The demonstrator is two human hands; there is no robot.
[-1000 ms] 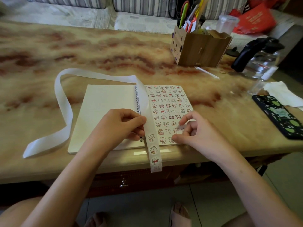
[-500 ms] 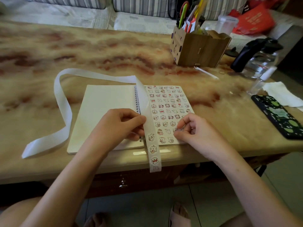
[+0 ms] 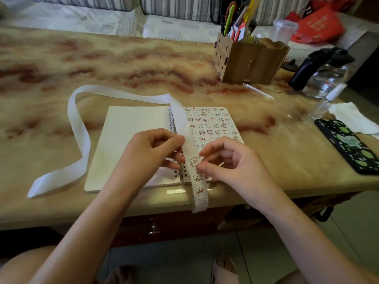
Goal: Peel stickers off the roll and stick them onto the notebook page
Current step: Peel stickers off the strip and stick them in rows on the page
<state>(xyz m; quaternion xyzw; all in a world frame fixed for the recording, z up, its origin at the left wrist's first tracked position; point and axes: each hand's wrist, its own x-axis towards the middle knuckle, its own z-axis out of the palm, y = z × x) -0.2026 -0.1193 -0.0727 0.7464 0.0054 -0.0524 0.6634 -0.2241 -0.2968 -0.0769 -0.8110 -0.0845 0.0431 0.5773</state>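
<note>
On marbled table [image 3: 102,64], notebook [image 3: 133,136], striped sofa [image 3: 180,7]

Both forearms bare; strappy sandal [image 3: 224,270] on one foot

I am looking at a marbled tan-and-red table [image 3: 102,58] that is catching soft light along its glossy front edge. Behind it a sofa [image 3: 180,9] with striped cushions is sitting, and pale floor tiles [image 3: 352,232] are showing below.
</note>
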